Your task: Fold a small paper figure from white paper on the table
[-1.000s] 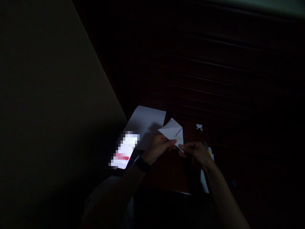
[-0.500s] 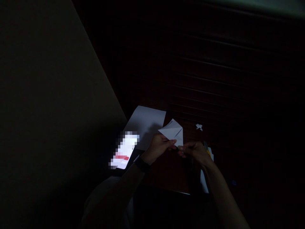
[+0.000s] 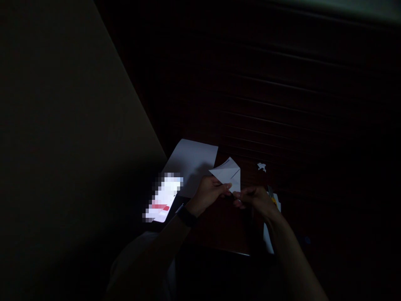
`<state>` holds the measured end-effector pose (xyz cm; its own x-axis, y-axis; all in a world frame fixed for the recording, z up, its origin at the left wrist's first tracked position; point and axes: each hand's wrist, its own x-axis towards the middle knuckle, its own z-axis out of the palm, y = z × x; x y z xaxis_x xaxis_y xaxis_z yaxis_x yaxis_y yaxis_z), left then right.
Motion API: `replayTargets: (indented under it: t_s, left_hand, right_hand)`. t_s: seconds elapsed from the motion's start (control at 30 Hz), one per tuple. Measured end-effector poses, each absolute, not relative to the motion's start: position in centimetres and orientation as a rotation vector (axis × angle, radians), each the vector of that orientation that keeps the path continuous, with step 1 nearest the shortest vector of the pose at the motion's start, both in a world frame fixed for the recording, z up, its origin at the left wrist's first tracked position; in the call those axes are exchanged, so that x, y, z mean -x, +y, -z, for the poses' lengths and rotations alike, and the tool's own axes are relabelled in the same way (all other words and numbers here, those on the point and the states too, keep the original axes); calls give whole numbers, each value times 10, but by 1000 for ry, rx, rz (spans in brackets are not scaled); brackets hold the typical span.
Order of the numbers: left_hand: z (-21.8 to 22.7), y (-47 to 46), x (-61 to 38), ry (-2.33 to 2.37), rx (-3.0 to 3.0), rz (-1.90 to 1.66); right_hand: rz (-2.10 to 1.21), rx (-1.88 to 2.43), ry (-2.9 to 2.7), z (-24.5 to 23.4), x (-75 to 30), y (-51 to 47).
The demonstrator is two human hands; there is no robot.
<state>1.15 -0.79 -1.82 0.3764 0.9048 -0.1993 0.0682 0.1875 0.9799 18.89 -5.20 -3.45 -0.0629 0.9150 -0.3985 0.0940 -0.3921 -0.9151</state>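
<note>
A folded piece of white paper [image 3: 228,172] with crease lines is held up between both hands over the dark table. My left hand [image 3: 209,192] pinches its lower left edge, the thumb lying on top of the paper. At the bottom corner, my right hand [image 3: 253,198] has its fingertips closed on the paper, close to the left thumb. The fingers beneath the paper are partly hidden, and the light is dim.
A lit phone [image 3: 164,198], its screen blurred out, is at the left. Behind it lies a flat white sheet [image 3: 196,154]. Torn paper scraps [image 3: 261,167] sit at the far right. A yellow-handled cutter [image 3: 272,194] rests on white paper [image 3: 267,240] by my right wrist.
The folded paper has tilted very slightly, its top corner shifting a little right and down. Both hands keep nearly the same place and grip.
</note>
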Motion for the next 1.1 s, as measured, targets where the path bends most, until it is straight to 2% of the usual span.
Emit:
replayTargets:
  t_s: [0.33, 0.7, 1.1]
  left_hand:
    - [16, -7, -10, 999, -1227, -762]
    - [6, -7, -7, 1066, -1247, -746]
    - [15, -4, -3, 968, -1157, -750]
  right_hand:
    - [-1575, 1541, -1187, 33, -188, -53]
    - [-1458, 1511, -1377, 37, -186, -56]
    - [-1500, 1418, -1196, 29, -183, -56]
